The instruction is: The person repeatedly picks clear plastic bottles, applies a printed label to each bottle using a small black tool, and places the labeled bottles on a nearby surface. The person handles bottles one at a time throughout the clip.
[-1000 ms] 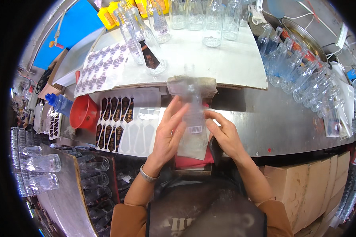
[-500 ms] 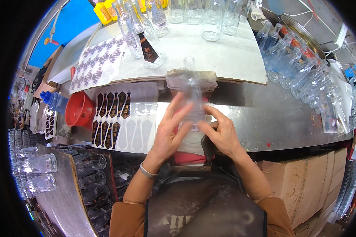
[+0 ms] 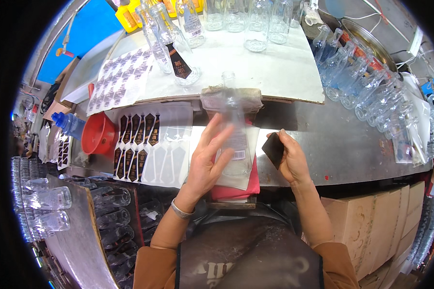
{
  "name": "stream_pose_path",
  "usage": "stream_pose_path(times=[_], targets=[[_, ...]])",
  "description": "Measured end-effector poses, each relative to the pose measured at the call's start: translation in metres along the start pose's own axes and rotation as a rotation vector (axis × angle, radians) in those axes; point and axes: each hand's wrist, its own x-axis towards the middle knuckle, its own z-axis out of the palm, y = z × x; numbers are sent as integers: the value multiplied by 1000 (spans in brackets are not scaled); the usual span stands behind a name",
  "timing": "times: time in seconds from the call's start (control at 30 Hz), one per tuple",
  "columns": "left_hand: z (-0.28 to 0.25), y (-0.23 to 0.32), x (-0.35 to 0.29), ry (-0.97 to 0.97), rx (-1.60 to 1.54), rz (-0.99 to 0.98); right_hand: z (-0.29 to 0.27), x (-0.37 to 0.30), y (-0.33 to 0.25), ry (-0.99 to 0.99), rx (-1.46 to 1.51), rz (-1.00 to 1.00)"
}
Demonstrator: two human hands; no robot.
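A clear glass bottle (image 3: 234, 130) lies on its side on a white sheet over a red cloth (image 3: 236, 190), its neck resting on a folded grey rag (image 3: 212, 100). My left hand (image 3: 208, 161) lies flat on the bottle's left side, fingers spread, touching a small white label on it. To the bottle's right, my right hand (image 3: 289, 156) is raised off it and pinches a dark label (image 3: 275, 149) between thumb and fingers.
Sheets of dark labels (image 3: 135, 144) and emptied backing lie left of the bottle, beside a red funnel (image 3: 97, 136). Upright clear bottles (image 3: 178, 43) stand on the white board behind; more bottles line the right edge (image 3: 371, 96) and a crate at lower left (image 3: 48, 202). Cardboard boxes (image 3: 371, 221) sit lower right.
My right hand came off the bottle, moved right, and now holds a dark label. My left hand stays pressed on the bottle.
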Motion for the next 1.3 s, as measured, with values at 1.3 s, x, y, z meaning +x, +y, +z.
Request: stream_pose_path(times=[1.3], targets=[[19,-1,-44,202,77,-27,108,-15,-59,-443,-1477,-1383]])
